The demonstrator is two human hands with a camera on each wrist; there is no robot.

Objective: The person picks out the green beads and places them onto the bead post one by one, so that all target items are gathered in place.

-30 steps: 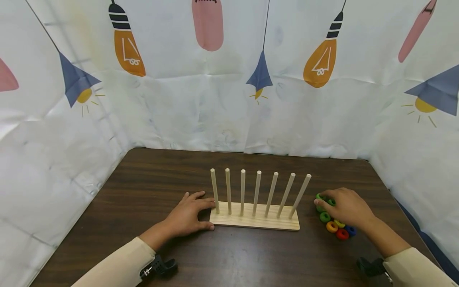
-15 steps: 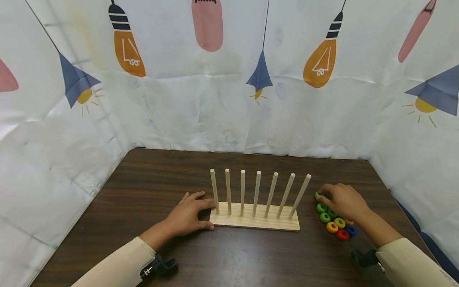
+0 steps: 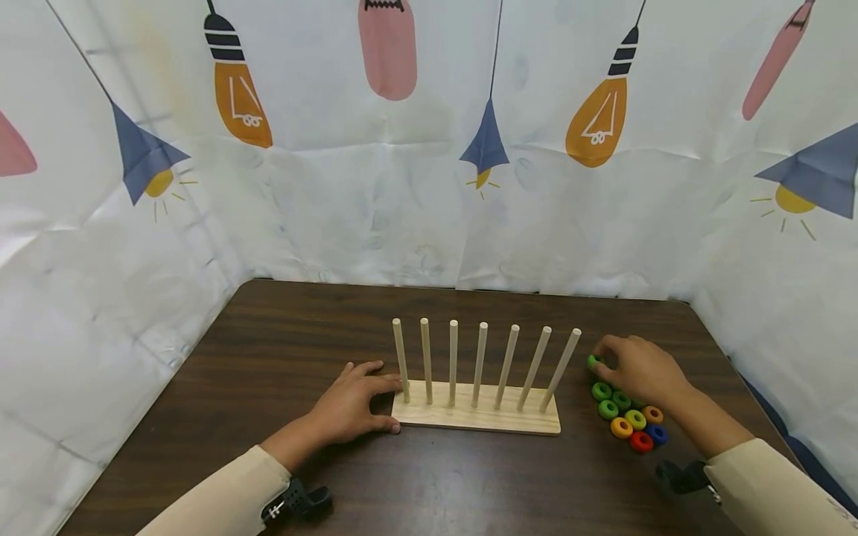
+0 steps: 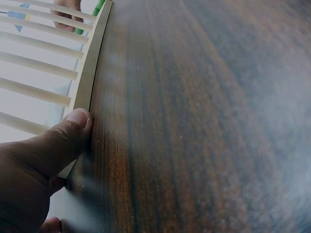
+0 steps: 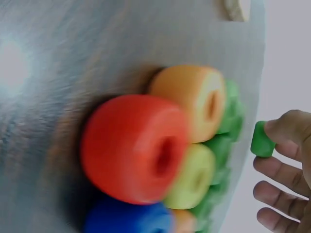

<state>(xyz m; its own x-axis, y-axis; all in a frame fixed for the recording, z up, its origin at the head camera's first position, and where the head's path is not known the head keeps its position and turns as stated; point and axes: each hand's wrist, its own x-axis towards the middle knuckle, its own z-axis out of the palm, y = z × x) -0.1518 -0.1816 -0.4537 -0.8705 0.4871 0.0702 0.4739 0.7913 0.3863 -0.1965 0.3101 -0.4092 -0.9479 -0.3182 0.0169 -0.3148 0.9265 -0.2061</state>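
Stand: the pale wooden stand (image 3: 477,419) with seven upright pegs (image 3: 560,370) is on the brown bench (image 3: 462,484), between the hands; its long axis runs from the left hand toward the right, and its pegs point up.
Nearer hand: the left hand (image 3: 351,406), which grasps one stand end; the right hand (image 3: 640,368) is apart from the other end.
Green bead: the small green barrel-shaped bead (image 5: 262,141) is pinched by the right hand, with the stand to its left; its hole is hidden, so I cannot tell its axis.
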